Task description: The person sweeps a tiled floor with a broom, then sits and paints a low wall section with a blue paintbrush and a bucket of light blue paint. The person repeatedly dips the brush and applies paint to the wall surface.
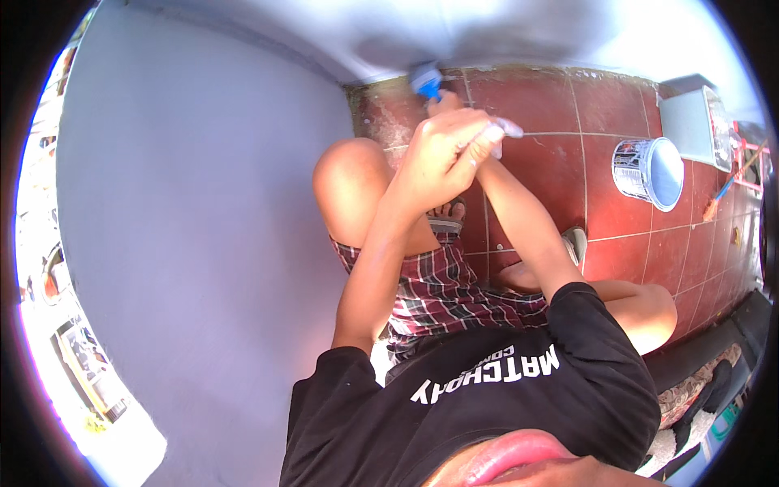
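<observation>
My right hand (448,103), partly hidden behind the left, grips the blue handle of a paintbrush (426,80). The brush is blurred, with its bristle end at the foot of the white wall (517,36), above the red floor tiles (535,164). Nearer the camera, my left hand (447,152) crosses in front of my right forearm. Its fingers are curled in towards the thumb, and pale paint smears the fingertips. Whether something thin lies between them cannot be made out.
A grey-blue wall (195,213) rises close on my left. To the right, a paint bucket (648,173) lies or leans with its mouth towards me. Beyond it are a pale box-like container (694,128) and a broom (721,198). A dark ledge (700,347) bears cloths.
</observation>
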`<state>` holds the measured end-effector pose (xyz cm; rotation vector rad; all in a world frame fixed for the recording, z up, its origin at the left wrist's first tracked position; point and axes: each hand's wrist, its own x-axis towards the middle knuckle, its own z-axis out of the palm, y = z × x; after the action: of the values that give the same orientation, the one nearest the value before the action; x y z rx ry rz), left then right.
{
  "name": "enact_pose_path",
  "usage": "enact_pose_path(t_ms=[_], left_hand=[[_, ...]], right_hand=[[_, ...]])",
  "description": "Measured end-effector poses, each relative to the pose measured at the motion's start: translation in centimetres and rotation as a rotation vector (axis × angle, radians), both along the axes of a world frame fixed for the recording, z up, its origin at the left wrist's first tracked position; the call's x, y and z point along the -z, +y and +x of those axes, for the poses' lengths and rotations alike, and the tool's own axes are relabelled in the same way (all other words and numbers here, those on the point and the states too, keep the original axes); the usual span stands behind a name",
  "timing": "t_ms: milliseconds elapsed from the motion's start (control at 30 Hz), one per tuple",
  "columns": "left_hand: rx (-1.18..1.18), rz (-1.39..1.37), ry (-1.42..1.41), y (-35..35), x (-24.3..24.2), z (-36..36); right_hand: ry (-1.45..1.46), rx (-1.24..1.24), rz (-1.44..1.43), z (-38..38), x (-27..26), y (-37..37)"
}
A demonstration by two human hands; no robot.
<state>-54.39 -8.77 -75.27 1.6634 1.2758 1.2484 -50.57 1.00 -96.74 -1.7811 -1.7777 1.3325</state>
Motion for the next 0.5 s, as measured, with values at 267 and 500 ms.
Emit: enact_pose_path(t_ms=[267,500], left_hand=[[0.056,0.168,0.112,1.3,1.3,0.5],[0.098,0.118,0.076,0.4,0.5,-1.3]], right_hand=[[0.189,-0.279,-0.020,-1.8,3.3,-6.7],[0.532,-0.236,0.173,5.0,5.4,-5.5]])
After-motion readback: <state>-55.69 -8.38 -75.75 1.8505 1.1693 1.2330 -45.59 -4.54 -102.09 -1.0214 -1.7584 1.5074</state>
